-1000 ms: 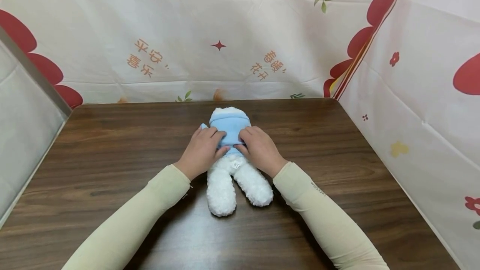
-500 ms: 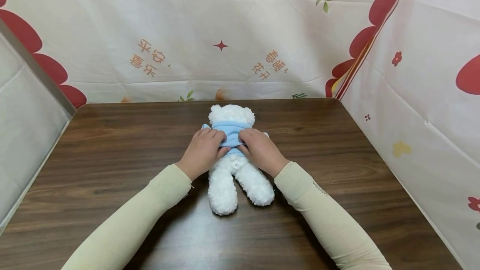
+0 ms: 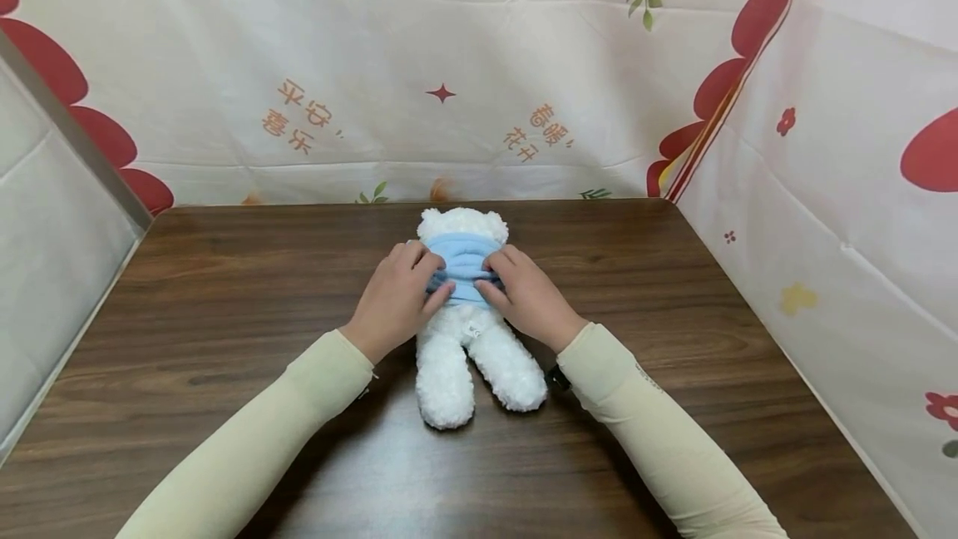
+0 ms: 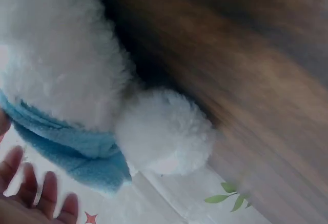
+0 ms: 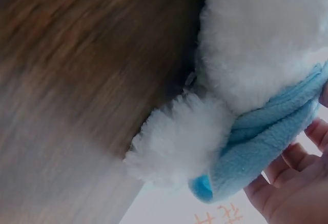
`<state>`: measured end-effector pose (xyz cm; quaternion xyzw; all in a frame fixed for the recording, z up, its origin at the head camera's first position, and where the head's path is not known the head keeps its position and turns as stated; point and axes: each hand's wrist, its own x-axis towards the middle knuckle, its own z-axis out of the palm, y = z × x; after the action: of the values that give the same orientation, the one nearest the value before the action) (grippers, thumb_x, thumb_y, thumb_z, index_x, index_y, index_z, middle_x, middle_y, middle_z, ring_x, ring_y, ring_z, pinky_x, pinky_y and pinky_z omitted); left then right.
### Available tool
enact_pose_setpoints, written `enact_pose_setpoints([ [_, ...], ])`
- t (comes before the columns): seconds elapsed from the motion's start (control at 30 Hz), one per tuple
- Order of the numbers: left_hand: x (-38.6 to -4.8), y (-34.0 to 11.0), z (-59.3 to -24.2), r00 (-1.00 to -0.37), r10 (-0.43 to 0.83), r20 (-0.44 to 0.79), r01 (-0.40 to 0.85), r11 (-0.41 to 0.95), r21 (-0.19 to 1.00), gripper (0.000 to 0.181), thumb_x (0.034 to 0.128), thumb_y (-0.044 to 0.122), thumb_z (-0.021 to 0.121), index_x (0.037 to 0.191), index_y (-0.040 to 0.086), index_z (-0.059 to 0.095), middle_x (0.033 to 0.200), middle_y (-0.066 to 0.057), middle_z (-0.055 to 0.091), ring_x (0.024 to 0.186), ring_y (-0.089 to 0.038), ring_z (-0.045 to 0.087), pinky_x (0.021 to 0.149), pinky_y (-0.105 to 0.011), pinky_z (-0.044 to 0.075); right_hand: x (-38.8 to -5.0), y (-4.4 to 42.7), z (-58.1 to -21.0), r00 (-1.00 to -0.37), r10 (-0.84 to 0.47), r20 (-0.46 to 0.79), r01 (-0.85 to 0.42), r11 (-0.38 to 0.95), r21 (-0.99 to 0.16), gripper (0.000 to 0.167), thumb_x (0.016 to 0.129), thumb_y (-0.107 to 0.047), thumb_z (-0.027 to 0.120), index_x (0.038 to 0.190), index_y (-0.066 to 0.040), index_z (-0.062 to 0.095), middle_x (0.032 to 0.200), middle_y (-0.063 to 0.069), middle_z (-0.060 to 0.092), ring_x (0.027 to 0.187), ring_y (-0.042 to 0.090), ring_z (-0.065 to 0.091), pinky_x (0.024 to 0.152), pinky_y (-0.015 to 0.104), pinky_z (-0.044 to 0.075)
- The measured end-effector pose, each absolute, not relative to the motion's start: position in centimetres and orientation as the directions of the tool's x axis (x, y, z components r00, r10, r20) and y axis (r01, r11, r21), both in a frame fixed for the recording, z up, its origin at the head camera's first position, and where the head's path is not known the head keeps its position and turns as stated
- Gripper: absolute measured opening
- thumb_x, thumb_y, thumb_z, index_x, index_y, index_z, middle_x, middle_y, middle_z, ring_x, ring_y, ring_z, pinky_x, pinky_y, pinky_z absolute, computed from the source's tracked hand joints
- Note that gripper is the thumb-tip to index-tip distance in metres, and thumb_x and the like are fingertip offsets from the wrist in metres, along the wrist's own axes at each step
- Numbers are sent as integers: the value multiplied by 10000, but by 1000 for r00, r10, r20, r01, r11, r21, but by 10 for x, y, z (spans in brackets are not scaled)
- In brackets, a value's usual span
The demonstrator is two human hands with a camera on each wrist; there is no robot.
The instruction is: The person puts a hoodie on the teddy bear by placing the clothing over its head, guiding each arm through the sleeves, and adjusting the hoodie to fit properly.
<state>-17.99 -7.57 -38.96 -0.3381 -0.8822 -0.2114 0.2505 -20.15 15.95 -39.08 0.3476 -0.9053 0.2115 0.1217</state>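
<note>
A white plush bear (image 3: 445, 381) lies on the table with its legs toward me and wears a light blue top (image 3: 466, 249). The top now lies wrinkled over its back or belly; which side faces up I cannot tell. My left hand (image 3: 392, 294) rests on the top's left side, thumb apart from the fingers. On the other side, my right hand (image 3: 530, 296) touches the cloth in the same spread way. In the left wrist view the loose fingers (image 4: 48, 193) hang beside the blue fabric (image 4: 77, 155). The right wrist view shows relaxed fingers (image 5: 294, 157) against the cloth (image 5: 261, 147).
A dark wood-grain table (image 3: 247, 298) carries the bear. Printed white cloth (image 3: 374, 48) hangs behind it and to the right, with a pale panel (image 3: 52, 215) along the left. A small white tag (image 3: 473, 329) sits between the bear's legs.
The folded blue cloth first came down off the bear's head, uncovering its ears. Since then it has been spread toward the legs, and both hands' thumbs and fingers have parted from their pinch.
</note>
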Motion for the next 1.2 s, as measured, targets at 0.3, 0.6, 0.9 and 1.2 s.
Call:
enact_pose_setpoints([
  [0.3, -171, -85, -395, -607, 561, 563, 752, 634, 179, 175, 894, 205, 725, 969, 69, 643, 955, -48, 570, 809, -215, 557, 712, -367, 487, -199, 160, -387, -679, -566, 467, -719, 643, -264, 121, 972, -146, 650, 952, -80, 550, 896, 30, 504, 820, 189, 465, 721, 319, 420],
  [0.6, -169, -87, -402, -637, 544, 546, 720, 673, 170, 290, 846, 214, 796, 1008, 39, 630, 939, -43, 575, 810, -195, 568, 708, -340, 501, -185, 168, -389, -633, -605, 483, -749, 636, -185, 158, 949, -167, 681, 846, -98, 583, 839, 13, 513, 780, 176, 469, 693, 315, 424],
  [0.9, -177, -93, -406, -682, 547, 486, 700, 680, 218, 510, 838, 207, 809, 1246, -32, 617, 1248, -153, 594, 1157, -289, 578, 944, -401, 491, -186, 171, -390, -690, -645, 329, -718, 667, -200, 515, 893, -252, 759, 1289, 14, 566, 1353, 160, 514, 1272, 281, 482, 1046, 395, 409],
  [1.2, -189, -84, -407, -684, 554, 475, 687, 708, 164, 245, 824, 209, 825, 917, 86, 635, 979, -64, 547, 879, -230, 547, 757, -377, 489, -193, 159, -388, -686, -655, 317, -714, 689, -121, 233, 876, -172, 760, 999, -59, 597, 1074, 69, 564, 1043, 249, 507, 905, 365, 424],
])
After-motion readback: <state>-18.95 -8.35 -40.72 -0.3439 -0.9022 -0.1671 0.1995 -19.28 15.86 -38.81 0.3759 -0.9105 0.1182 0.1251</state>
